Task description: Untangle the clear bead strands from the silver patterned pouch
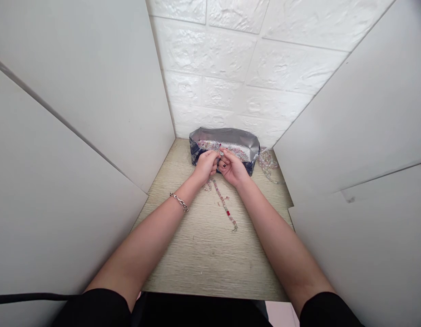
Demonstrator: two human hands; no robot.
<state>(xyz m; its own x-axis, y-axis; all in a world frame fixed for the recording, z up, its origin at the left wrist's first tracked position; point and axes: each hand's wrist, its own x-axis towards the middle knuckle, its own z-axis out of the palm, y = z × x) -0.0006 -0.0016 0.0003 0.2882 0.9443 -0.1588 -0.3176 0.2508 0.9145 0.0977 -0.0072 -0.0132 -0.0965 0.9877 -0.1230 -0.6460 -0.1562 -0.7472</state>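
My left hand (206, 165) is closed, thumb and finger pinched together at the front edge of the bag. Out from under it runs a beaded strand (221, 198) of small clear, pink and green beads, with a red one near its lower end, lying on the table. Beside it my right hand (233, 168) is closed too, its fingertips pinching a tiny pale bead (221, 153). The fingertips of both hands nearly meet. Behind them stands an open silver-lined bag (227, 134) with many loose beads in it. The thread between the fingers is too fine to see.
More strung beads (267, 164) lie in a heap right of the bag. Grey panels (94, 81) close in the wood-grain table (210, 259) on the left and right, and a white brick-patterned wall (230, 59) stands behind. A black cable (33, 297) crosses the lower left.
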